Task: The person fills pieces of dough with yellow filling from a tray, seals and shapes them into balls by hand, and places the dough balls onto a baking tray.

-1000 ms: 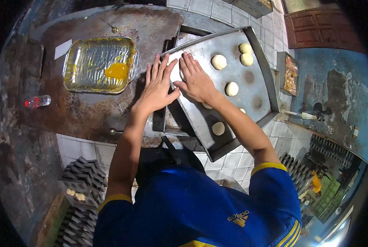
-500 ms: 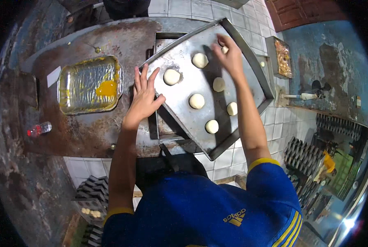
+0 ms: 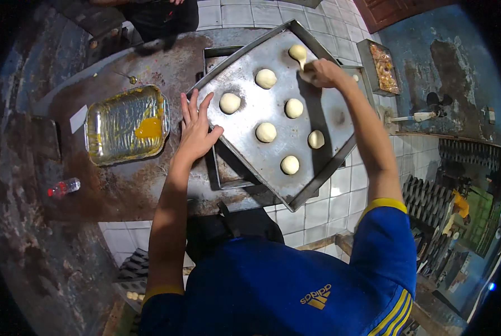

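Note:
A metal baking tray (image 3: pixel 274 103) lies askew on a second tray (image 3: pixel 240 178) on the worn metal table. Several pale dough balls (image 3: pixel 265 79) are spaced over it. My left hand (image 3: pixel 198 131) rests at its left rim, fingers spread. My right hand (image 3: pixel 323 73) pinches a piece of dough (image 3: pixel 300 60) near the far corner, stretched out from a ball there. Left of the trays sits a foil-like shiny rectangular dish (image 3: pixel 116 131) with yellow liquid in it.
A small bottle with red (image 3: pixel 64 187) lies at the table's left, with a white card (image 3: pixel 78 119) and a spoon (image 3: pixel 133 79) nearby. Another person (image 3: pixel 161 17) stands across the table. A tin of filled food (image 3: pixel 383 67) is at the right, beside blue surfaces.
Both my hands were side by side on the tray. My left stayed at the rim; my right moved to the far dough and now pulls a piece toward the right. The other person came into view.

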`<state>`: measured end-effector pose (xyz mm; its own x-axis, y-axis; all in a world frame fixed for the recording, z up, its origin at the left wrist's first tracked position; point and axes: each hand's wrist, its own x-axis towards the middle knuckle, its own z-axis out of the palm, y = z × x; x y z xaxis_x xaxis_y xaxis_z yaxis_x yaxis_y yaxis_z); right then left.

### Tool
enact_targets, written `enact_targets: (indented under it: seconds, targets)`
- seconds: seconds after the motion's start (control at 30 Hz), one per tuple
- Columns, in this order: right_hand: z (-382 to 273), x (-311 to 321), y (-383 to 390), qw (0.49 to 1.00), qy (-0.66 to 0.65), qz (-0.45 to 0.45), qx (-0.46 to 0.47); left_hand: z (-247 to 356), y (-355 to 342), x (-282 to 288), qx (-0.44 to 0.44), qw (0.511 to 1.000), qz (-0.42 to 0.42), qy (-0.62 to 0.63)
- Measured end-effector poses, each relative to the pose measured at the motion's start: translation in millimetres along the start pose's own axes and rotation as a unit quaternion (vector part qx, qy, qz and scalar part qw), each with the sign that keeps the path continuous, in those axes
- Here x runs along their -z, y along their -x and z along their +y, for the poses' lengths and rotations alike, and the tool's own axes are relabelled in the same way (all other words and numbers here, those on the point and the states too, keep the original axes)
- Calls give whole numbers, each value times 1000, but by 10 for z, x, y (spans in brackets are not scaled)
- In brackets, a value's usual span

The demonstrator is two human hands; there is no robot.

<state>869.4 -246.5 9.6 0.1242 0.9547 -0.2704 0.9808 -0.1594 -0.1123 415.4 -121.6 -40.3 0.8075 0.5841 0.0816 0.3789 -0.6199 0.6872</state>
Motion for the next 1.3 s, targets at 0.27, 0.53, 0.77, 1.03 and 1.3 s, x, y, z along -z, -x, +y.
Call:
enact_targets:
  seconds: [0.27,0.53,0.77,1.03,1.3]
  targets:
    - [-1194,581,1000,780,-599,-179,-36,216,63,129,113,989,56,74]
    - [-3763,683,885,766,-620,169,-20,1056,264,951,118,852,168,482]
    - [-5238,625,127,655,-652,376,-61,587,777,1807,184,758,269,565]
    - [-6140,848,-257,649,-714,263,1,-322,1446,2559,70,789,206,574]
    - [-6666,1002,-529,709,-676,201,-7,-735,1760,2963,66,770,316,550]
